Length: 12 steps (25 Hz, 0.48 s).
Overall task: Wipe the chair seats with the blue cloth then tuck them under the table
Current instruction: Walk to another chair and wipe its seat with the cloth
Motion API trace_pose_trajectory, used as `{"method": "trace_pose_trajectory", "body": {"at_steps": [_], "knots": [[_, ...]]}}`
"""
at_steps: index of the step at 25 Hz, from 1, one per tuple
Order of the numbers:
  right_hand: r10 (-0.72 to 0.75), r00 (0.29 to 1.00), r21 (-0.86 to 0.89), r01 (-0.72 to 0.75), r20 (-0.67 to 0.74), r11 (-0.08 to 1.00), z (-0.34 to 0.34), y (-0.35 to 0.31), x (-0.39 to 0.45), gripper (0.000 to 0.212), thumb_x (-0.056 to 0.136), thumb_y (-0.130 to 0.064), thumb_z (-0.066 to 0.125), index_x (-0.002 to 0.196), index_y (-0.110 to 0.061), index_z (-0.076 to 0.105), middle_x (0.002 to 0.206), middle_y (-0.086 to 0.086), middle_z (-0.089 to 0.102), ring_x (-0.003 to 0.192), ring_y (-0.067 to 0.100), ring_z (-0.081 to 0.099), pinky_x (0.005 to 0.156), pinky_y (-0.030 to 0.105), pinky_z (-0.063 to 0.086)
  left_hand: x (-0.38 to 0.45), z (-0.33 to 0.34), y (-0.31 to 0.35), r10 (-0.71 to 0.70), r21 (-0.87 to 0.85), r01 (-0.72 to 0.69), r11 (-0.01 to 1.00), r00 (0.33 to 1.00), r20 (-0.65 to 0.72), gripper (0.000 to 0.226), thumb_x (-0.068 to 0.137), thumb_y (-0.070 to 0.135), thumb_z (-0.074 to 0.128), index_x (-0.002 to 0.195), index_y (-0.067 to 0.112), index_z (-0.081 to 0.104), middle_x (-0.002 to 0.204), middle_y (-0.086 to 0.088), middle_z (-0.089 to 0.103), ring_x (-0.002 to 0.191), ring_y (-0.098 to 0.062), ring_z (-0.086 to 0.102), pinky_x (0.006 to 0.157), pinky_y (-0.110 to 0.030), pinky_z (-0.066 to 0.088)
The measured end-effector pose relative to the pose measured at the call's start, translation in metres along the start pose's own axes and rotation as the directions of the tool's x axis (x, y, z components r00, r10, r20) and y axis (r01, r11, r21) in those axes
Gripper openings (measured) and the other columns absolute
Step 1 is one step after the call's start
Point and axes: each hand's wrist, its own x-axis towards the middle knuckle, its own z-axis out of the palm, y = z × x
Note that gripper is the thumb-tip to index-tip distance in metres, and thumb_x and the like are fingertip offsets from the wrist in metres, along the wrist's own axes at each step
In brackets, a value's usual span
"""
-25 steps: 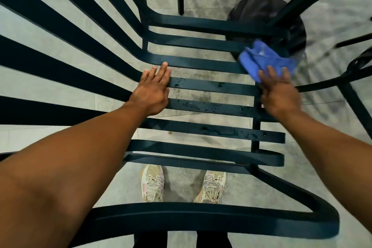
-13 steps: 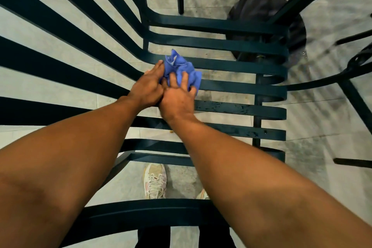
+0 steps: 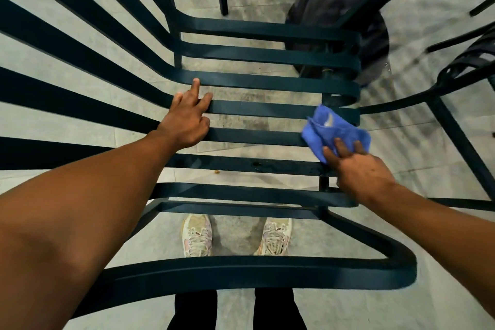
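The person stands behind a dark green slatted metal chair seat, wiping it. The right hand presses a crumpled blue cloth onto the slats at the seat's right edge, fingers laid fairly straight over the fabric. The left hand rests with loosely spread fingers on the slats at the left edge, bracing the chair and holding nothing. To wipe well, each slat likely wants a full pass from edge to edge, with firm downward pressure and the cloth kept bunched so it does not slip through the gaps (dark specks show on a nearer slat). The tucking-in is not yet begun.
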Motion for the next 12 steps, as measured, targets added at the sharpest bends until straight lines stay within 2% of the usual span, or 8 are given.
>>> {"method": "trace_pose_trajectory", "body": {"at_steps": [3, 4, 5, 7, 9, 10, 12], "knots": [[0.052, 0.995, 0.017, -0.053, 0.081, 0.998, -0.004, -0.025, -0.010, 0.057, 0.096, -0.020, 0.050, 0.148, -0.013, 0.028, 0.149, 0.014, 0.036, 0.126, 0.032, 0.049, 0.099, 0.040, 0.046, 0.001, 0.006, -0.002, 0.018, 0.050, -0.018, 0.999, 1.000, 0.003, 0.059, 0.101, 0.029, 0.034, 0.154, 0.018, 0.011, 0.160, -0.015, -0.015, 0.148, -0.035, -0.004, 0.118, -0.042, -0.005], [0.019, 0.996, 0.086, -0.027, 0.085, 0.996, -0.011, -0.048, -0.009, 0.047, 0.096, -0.016, 0.051, 0.141, -0.009, 0.039, 0.141, 0.013, 0.047, 0.121, 0.029, 0.054, 0.098, 0.039, 0.047, 0.002, 0.008, -0.003, 0.017, 0.062, -0.018, 0.998, 1.000, 0.010, 0.060, 0.101, 0.030, 0.034, 0.154, 0.018, 0.010, 0.160, -0.015, -0.016, 0.149, -0.034, -0.004, 0.118, -0.042, -0.005], [-0.056, 0.998, 0.153, 0.051, 0.029, 0.987, -0.020, -0.074, -0.007, 0.038, 0.097, -0.012, 0.049, 0.134, -0.007, 0.047, 0.134, 0.013, 0.053, 0.117, 0.028, 0.056, 0.098, 0.038, 0.047, 0.003, 0.010, -0.005, 0.018, 0.068, -0.018, 0.997, 1.000, 0.012, 0.061, 0.100, 0.030, 0.034, 0.154, 0.018, 0.010, 0.160, -0.015, -0.016, 0.149, -0.034, -0.004, 0.118, -0.043, -0.005], [-0.277, 0.957, 0.158, 0.288, -0.087, 0.944, -0.036, -0.144, -0.004, 0.033, 0.098, -0.012, 0.044, 0.129, -0.007, 0.053, 0.132, 0.015, 0.055, 0.120, 0.032, 0.052, 0.101, 0.044, 0.042, 0.005, 0.010, -0.007, 0.010, 0.056, -0.011, 0.998, 1.000, 0.021, 0.063, 0.096, 0.034, 0.029, 0.154, 0.017, 0.011, 0.160, -0.017, -0.015, 0.149, -0.033, -0.002, 0.119, -0.043, -0.005], [-0.458, 0.875, 0.126, 0.477, -0.155, 0.870, -0.057, -0.213, -0.002, 0.034, 0.100, -0.017, 0.041, 0.129, -0.009, 0.056, 0.136, 0.017, 0.050, 0.129, 0.037, 0.041, 0.108, 0.051, 0.031, 0.008, 0.009, -0.006, -0.003, 0.022, 0.003, 1.000, 0.999, 0.041, 0.069, 0.090, 0.039, 0.024, 0.154, 0.017, 0.014, 0.160, -0.017, -0.013, 0.149, -0.030, 0.000, 0.118, -0.043, -0.004], [-0.512, 0.835, 0.085, 0.536, -0.200, 0.840, -0.063, -0.238, 0.000, 0.035, 0.101, -0.018, 0.039, 0.128, -0.009, 0.057, 0.135, 0.017, 0.050, 0.130, 0.037, 0.039, 0.109, 0.050, 0.027, 0.008, 0.010, -0.005, -0.009, 0.011, 0.009, 1.000, 0.999, 0.045, 0.066, 0.093, 0.040, 0.025, 0.154, 0.018, 0.014, 0.160, -0.016, -0.013, 0.149, -0.029, 0.000, 0.118, -0.042, -0.005], [-0.575, 0.759, -0.031, 0.595, -0.307, 0.803, -0.067, -0.254, 0.010, 0.037, 0.101, -0.019, 0.034, 0.129, -0.009, 0.057, 0.134, 0.017, 0.051, 0.127, 0.037, 0.041, 0.106, 0.044, 0.029, 0.010, 0.012, -0.005, -0.016, 0.034, 0.015, 0.999, 0.999, 0.037, 0.061, 0.100, 0.041, 0.029, 0.154, 0.019, 0.012, 0.160, -0.015, -0.014, 0.149, -0.028, -0.001, 0.118, -0.042, -0.006]]}}
